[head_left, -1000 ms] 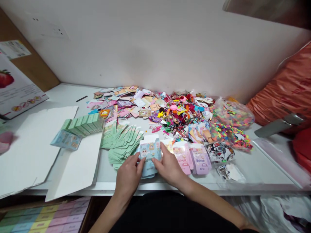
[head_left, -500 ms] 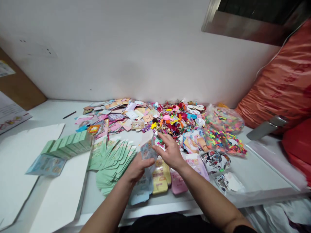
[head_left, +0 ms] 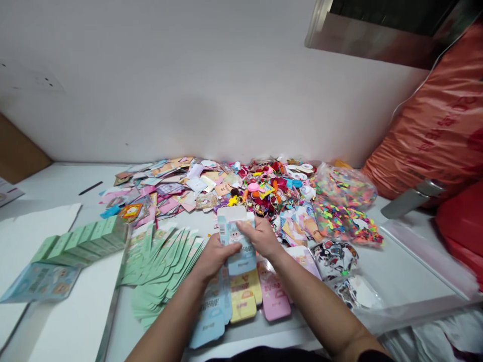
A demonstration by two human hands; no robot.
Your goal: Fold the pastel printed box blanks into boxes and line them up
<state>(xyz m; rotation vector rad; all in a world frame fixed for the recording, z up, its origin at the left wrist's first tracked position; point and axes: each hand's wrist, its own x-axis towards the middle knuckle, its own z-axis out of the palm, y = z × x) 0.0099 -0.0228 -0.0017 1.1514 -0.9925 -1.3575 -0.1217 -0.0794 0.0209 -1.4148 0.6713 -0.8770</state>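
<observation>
A light blue cardboard box [head_left: 243,262] with a cartoon figure and an upright white flap is held up above the table's front part. My left hand [head_left: 217,255] grips its left side, thumb across the front. At its right edge, my right hand [head_left: 263,240] has closed, with thumb and fingers on the front near the top. Below lie flat light blue cartons [head_left: 209,322], yellow cartons [head_left: 243,304] and pink cartons [head_left: 275,296]. A fan of flat green cartons [head_left: 158,271] spreads to the left of my left hand.
Green boxes [head_left: 81,241] stand in a row beside a blue pouch [head_left: 45,282]. Behind my hands are heaped cards [head_left: 169,183] and colourful trinkets [head_left: 264,188]. Bags of bright bits [head_left: 345,186], sticker packs [head_left: 335,259] and a grey bottle [head_left: 411,198] lie rightward.
The light blue box has turned from a narrow, tilted view to face me with its broad front. My right hand has come down to its right edge. The camera view has shifted.
</observation>
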